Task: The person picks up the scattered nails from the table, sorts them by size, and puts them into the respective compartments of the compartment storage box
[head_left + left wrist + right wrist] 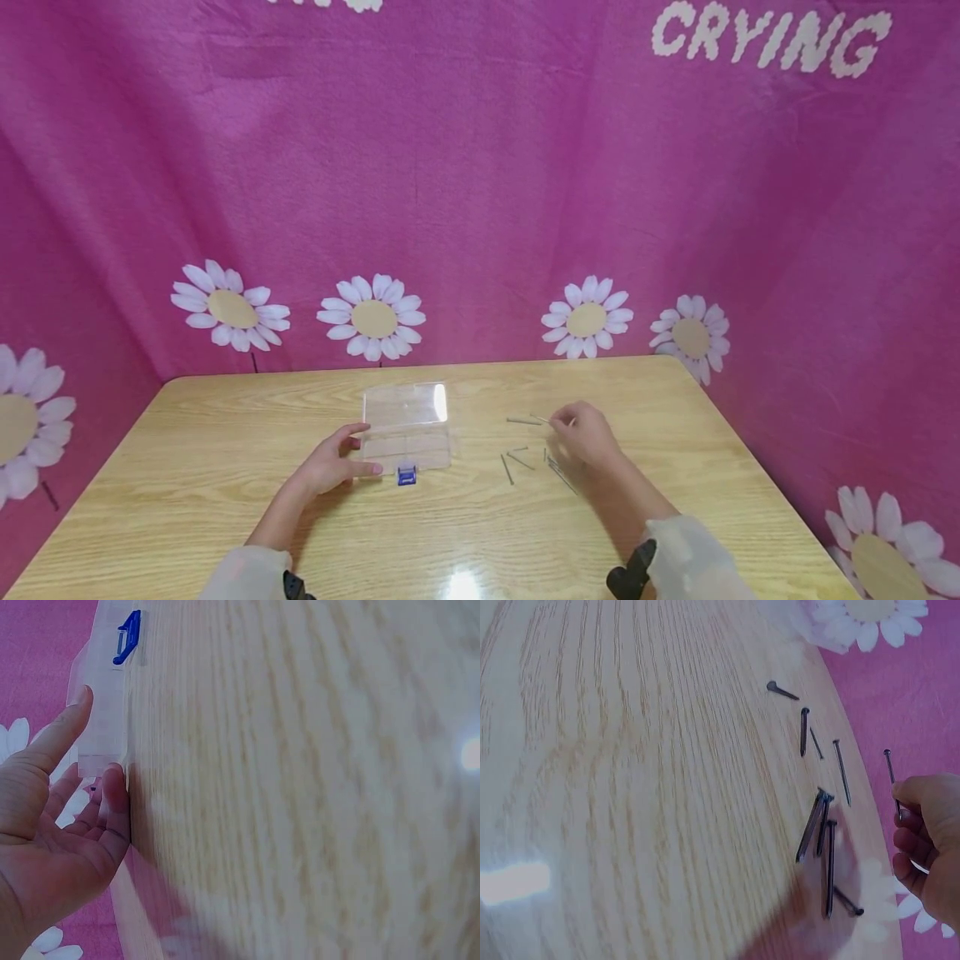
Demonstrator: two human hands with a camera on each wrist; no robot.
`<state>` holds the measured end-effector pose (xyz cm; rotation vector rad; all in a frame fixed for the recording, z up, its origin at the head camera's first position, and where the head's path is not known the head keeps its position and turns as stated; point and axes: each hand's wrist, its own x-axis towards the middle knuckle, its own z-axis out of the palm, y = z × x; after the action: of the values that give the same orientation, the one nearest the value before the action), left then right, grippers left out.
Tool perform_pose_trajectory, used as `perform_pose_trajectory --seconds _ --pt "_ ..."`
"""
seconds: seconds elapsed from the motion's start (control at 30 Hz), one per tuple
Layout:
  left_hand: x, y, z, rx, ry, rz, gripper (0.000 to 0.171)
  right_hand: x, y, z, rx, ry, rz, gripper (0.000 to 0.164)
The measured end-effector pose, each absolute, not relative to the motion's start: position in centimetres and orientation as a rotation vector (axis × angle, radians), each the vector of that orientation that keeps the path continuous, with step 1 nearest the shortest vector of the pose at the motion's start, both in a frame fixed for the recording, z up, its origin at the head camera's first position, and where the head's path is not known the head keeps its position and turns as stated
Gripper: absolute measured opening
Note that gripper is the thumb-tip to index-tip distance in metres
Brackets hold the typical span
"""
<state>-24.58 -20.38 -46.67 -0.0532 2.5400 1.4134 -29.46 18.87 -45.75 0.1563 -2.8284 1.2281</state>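
Note:
A clear plastic box [408,450] stands with its see-through lid [401,406] raised at the back and a blue latch [407,476] at the front. My left hand [333,461] holds the box at its left end, thumb at the front corner and forefinger towards the lid side; in the left wrist view, the other fingers curl beside that end. To the right, my right hand [588,433] pinches a thin nail [890,769] between thumb and forefinger, its head pointing away from the fingers. Several loose nails [829,870] of different lengths lie on the table near this hand.
The wood-grain table [375,542] reaches back to a pink curtain [480,183] printed with white daisies. One nail [522,421] lies behind the rest, between the box and my right hand. Light glares off the table's front part.

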Motion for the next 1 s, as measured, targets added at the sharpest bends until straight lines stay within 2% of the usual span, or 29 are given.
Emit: perform_pose_trajectory --seconds 0.37,1.0 --pt "-24.5 -20.2 -46.6 -0.063 2.523 1.435 0.079 -28.9 16.4 -44.7 0.268 -2.815 1.221 0.011" --pt "-24.3 -20.3 -46.6 -0.070 2.506 1.481 0.077 -28.5 12.2 -43.6 0.498 -2.804 1.213 0.011"
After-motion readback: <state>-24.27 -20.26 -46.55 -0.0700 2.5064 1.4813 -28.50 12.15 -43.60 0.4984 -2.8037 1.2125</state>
